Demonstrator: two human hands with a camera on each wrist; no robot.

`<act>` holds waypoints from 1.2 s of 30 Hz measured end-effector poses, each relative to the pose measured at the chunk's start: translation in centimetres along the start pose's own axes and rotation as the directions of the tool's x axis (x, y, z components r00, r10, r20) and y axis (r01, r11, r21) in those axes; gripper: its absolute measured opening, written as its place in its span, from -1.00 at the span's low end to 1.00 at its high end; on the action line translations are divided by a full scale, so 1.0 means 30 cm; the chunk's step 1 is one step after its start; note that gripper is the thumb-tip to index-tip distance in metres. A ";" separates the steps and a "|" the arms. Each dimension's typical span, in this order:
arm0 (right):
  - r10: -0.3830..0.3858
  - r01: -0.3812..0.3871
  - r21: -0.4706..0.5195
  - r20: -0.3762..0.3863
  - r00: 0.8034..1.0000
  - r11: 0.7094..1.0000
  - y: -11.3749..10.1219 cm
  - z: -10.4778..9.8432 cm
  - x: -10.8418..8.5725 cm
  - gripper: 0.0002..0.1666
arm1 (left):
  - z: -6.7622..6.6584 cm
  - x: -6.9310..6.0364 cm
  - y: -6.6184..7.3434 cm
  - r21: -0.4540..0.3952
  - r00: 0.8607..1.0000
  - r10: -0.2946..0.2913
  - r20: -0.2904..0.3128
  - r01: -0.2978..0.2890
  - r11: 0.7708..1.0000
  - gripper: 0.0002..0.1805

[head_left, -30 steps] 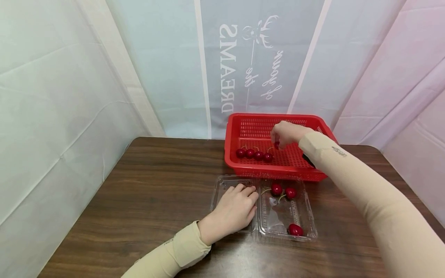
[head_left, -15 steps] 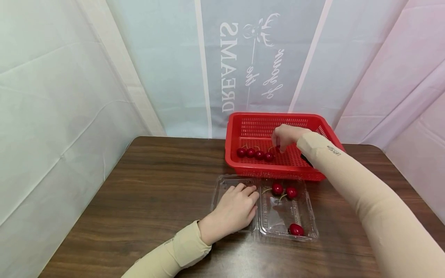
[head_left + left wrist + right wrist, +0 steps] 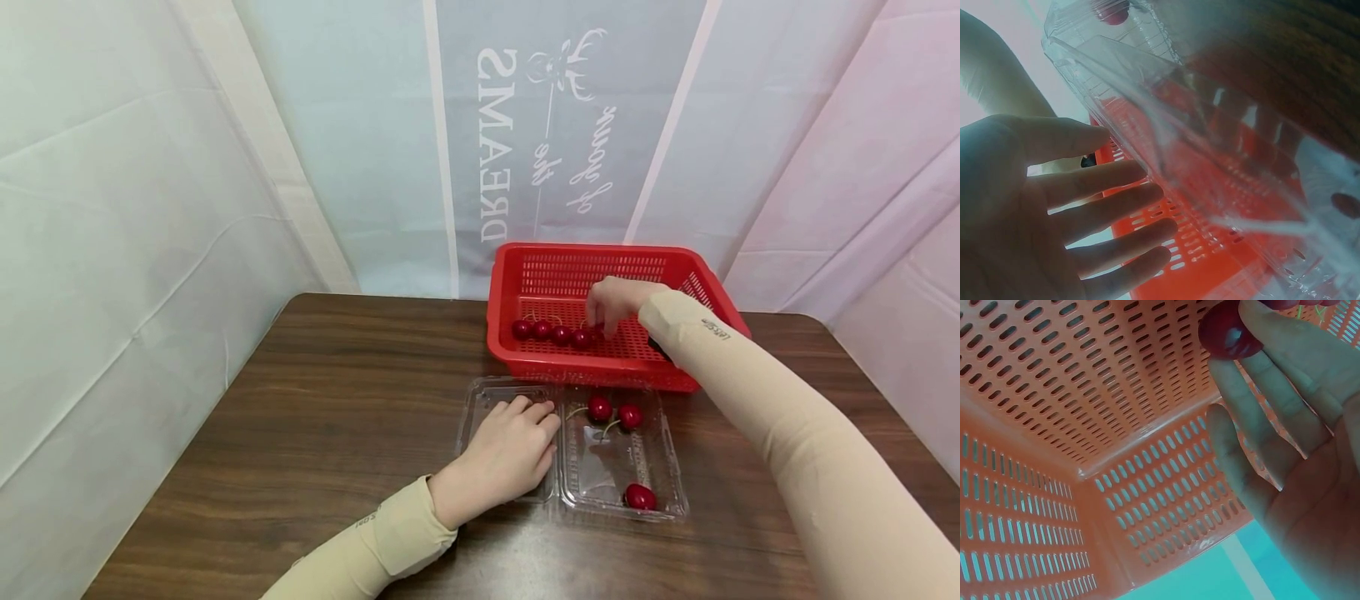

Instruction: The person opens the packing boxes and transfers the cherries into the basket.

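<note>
In the head view my right hand (image 3: 617, 302) reaches down inside the red plastic basket (image 3: 600, 367). It pinches a dark red cherry (image 3: 1229, 331) between thumb and fingers, low over the perforated floor, at the right end of a row of several cherries (image 3: 551, 332). Whether the pinched cherry touches the floor is hidden. My left hand (image 3: 506, 454) rests on the left half of an opened clear plastic clamshell box (image 3: 678, 475); the left wrist view shows its fingers (image 3: 1104, 181) extended. Two stemmed cherries (image 3: 615, 413) and a third cherry (image 3: 641, 497) lie in the box's right half.
The basket stands at the back of the dark wooden table (image 3: 322, 400), with the clamshell box directly in front of it. A printed curtain (image 3: 375, 150) hangs behind the table. Light cloth hangs at both sides.
My right hand has lowered slightly with the cherry, towards the right end of the row in the basket. The left hand and the box have stayed in place.
</note>
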State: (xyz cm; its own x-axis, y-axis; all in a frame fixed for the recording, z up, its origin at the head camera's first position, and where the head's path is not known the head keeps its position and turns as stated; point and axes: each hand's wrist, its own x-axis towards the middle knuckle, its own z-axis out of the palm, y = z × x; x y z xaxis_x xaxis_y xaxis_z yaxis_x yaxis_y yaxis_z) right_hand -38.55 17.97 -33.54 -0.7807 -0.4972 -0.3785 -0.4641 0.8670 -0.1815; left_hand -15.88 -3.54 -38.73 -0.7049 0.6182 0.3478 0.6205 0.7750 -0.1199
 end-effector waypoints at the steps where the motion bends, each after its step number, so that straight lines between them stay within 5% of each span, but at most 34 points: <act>1: -0.002 0.002 0.001 0.002 1.000 1.000 0.000 0.001 0.001 -0.62 | 0.000 0.000 0.000 -0.001 1.000 0.000 0.000 0.000 1.000 -0.77; 36: -0.040 0.041 -0.043 0.029 0.999 0.998 0.011 0.032 0.031 -0.65 | 0.005 0.005 -0.003 -0.003 1.000 -0.001 0.016 0.001 1.000 -0.76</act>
State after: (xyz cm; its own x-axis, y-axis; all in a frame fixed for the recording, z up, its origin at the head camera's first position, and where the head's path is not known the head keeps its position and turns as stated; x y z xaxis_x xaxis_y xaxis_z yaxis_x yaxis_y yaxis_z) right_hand -39.02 17.82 -34.81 -0.7493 -0.5299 -0.3972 -0.5133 0.8437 -0.1574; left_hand -16.09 -3.49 -38.82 -0.7110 0.6192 0.3331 0.6207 0.7754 -0.1164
